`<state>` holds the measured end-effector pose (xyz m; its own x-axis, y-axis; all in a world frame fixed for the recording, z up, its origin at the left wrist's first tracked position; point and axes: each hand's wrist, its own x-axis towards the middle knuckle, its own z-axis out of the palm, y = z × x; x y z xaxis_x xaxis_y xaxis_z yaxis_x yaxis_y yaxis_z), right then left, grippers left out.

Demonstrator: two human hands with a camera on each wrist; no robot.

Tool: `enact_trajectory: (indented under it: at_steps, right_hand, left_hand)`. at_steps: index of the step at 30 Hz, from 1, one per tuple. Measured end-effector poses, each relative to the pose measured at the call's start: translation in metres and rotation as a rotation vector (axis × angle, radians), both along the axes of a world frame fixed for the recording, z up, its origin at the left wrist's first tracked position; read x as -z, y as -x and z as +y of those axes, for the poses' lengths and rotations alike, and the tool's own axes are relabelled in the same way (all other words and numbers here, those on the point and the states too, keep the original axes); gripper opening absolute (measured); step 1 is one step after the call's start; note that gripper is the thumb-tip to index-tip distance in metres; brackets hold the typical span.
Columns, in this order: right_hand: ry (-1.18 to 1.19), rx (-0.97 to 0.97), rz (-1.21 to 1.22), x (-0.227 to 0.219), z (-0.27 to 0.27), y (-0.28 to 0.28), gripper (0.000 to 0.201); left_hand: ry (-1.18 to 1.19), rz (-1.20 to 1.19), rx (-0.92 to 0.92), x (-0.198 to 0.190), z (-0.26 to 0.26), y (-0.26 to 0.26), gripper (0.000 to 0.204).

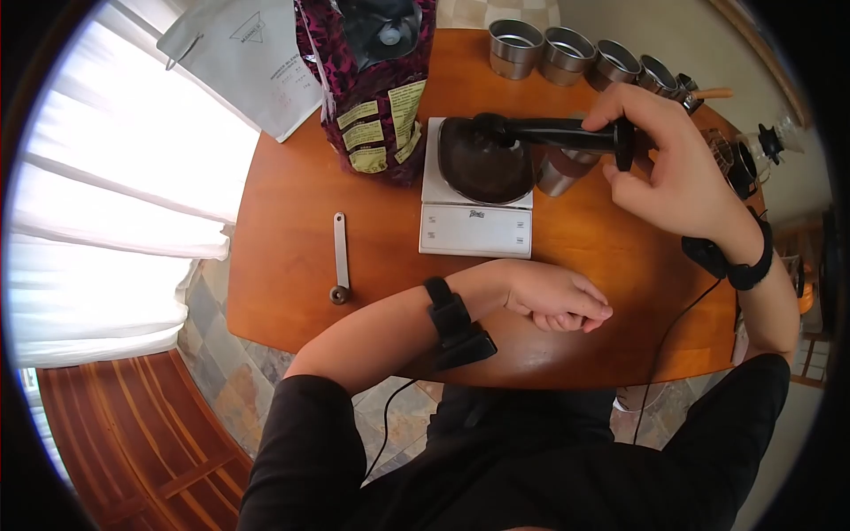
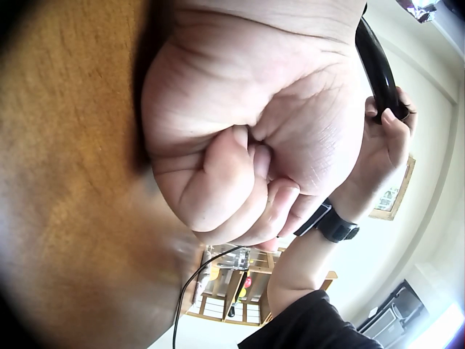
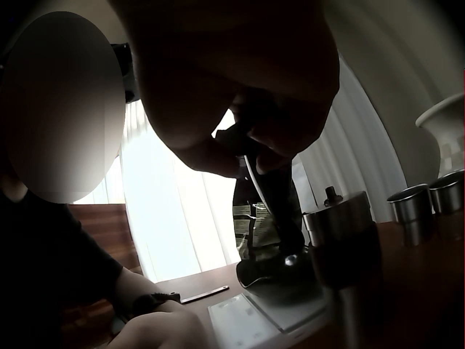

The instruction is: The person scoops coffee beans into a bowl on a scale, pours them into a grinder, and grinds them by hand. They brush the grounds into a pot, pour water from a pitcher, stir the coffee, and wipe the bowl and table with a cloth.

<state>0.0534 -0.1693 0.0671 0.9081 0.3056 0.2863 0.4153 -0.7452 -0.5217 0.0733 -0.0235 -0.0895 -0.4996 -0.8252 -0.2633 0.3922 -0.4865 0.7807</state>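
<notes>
My right hand (image 1: 660, 159) holds the end of a black long-handled scoop (image 1: 562, 134), its head over the near-left part of a dark oval dish (image 1: 487, 173). That dish sits on a white digital scale (image 1: 475, 232). Beside it stands a steel hand coffee grinder (image 1: 558, 177), partly hidden under the scoop and hand; the right wrist view shows a bare shaft on its top (image 3: 338, 218). In front of the scale my left hand (image 1: 558, 296) rests at the table, holding nothing. Its fingers (image 2: 225, 185) fold in toward the palm in the left wrist view.
A purple-and-black bag (image 1: 372, 97) stands behind the dish, beside a pale bag (image 1: 252, 66). The grinder's crank handle (image 1: 340, 257) lies at left on the wooden table (image 1: 288, 221). Several steel cups (image 1: 568, 55) line the back right. A cable (image 1: 660, 345) hangs from my right wrist.
</notes>
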Motion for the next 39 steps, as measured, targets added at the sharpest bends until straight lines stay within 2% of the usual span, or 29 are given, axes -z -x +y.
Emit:
enact_trajectory:
  at_steps: [2, 5, 14, 18, 20, 27, 32, 35, 39]
  right_hand:
    - [0.080, -0.050, -0.086, 0.000, 0.002, 0.002, 0.026]
    - [0.063, -0.096, -0.115, 0.003, 0.003, 0.004, 0.029]
    - [0.205, -0.135, -0.302, -0.002, 0.004, 0.013, 0.033]
    - [0.192, -0.148, -0.358, -0.001, 0.004, 0.016, 0.032]
    - [0.109, -0.059, -0.236, -0.003, 0.001, 0.020, 0.032]
    - [-0.180, 0.078, -0.152, -0.003, -0.025, 0.063, 0.042]
    - [0.074, -0.096, -0.320, -0.001, -0.071, 0.110, 0.053]
    - [-0.058, 0.003, -0.316, 0.018, -0.088, 0.146, 0.058]
    - [-0.643, 0.324, 0.082, 0.032, -0.073, 0.183, 0.057]
  left_hand:
    - [0.000, 0.003, 0.000, -0.001, 0.001, 0.000, 0.027]
    - [-0.006, -0.009, 0.001, -0.001, 0.000, 0.000, 0.027]
    - [-0.004, -0.011, -0.002, 0.000, 0.000, 0.001, 0.029]
    - [-0.002, -0.023, 0.005, -0.001, 0.000, 0.000, 0.029]
    - [-0.009, -0.026, 0.003, -0.002, 0.000, 0.000, 0.028]
    - [-0.005, -0.007, 0.002, -0.002, 0.001, 0.000, 0.028]
    - [-0.006, -0.051, 0.000, -0.007, 0.002, -0.002, 0.030]
    - [-0.005, -0.059, -0.005, -0.004, 0.001, -0.001, 0.031]
    - [-0.017, -0.023, -0.016, -0.002, 0.001, 0.003, 0.032]
